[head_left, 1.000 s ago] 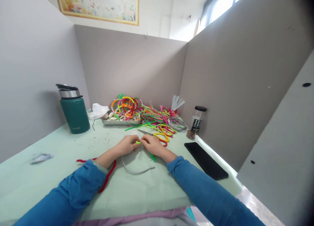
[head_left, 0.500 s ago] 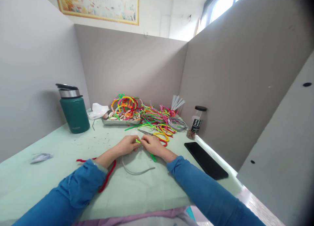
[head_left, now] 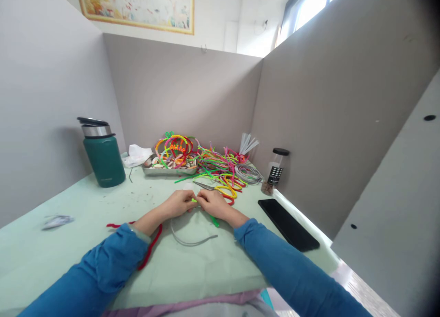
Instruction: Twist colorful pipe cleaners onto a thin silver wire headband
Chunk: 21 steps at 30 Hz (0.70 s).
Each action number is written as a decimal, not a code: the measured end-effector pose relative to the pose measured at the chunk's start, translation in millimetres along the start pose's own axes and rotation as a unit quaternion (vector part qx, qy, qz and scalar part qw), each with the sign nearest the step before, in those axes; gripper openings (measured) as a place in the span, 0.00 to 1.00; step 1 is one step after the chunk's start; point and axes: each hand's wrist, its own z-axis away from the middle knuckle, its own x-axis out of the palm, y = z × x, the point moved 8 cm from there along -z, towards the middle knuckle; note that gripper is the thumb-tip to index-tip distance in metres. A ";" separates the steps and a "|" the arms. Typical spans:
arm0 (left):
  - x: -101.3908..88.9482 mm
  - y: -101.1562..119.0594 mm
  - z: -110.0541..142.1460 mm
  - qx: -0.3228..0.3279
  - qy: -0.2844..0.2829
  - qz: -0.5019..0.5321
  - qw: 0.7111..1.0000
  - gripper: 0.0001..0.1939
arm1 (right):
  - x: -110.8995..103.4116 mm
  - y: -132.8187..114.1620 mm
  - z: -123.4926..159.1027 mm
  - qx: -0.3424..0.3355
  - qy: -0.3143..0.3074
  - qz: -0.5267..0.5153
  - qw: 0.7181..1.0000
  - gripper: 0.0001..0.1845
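Note:
My left hand (head_left: 178,203) and my right hand (head_left: 213,203) meet above the middle of the table, fingertips pinched close together. Both are closed on a green pipe cleaner (head_left: 215,221). A light green bit shows between the fingertips, and a longer end sticks out below my right palm; the rest is hidden by the fingers. Under the hands curves a thin grey band (head_left: 192,244), its upper part covered by my left hand. A red pipe cleaner (head_left: 150,255) passes beneath my left wrist. Just beyond my right hand lie scissors (head_left: 203,186) with their blades showing.
At the back stands a metal tray (head_left: 170,172) of shells and colourful hoops, beside a heap of pipe cleaners (head_left: 220,163) and a coil of grey bands (head_left: 248,174). A green bottle (head_left: 105,161) is left; a jar (head_left: 276,172) and a black phone (head_left: 288,224) are right.
The fingertips have shifted slightly around the light green bit, which now sits a little lower between them. Everything on the table stays where it was.

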 end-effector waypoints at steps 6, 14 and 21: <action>0.3 0.2 -0.5 0.007 0.000 0.004 1.000 0.14 | 1.2 0.9 -0.7 -0.008 0.004 0.018 1.000 0.11; 1.1 -0.7 -1.0 0.007 -0.006 0.004 1.000 0.14 | 2.5 1.6 -0.5 -0.012 0.001 0.027 1.000 0.12; 1.8 -0.7 -1.2 0.014 -0.008 -0.003 1.000 0.14 | 2.5 1.5 -0.4 -0.014 0.005 0.036 0.999 0.12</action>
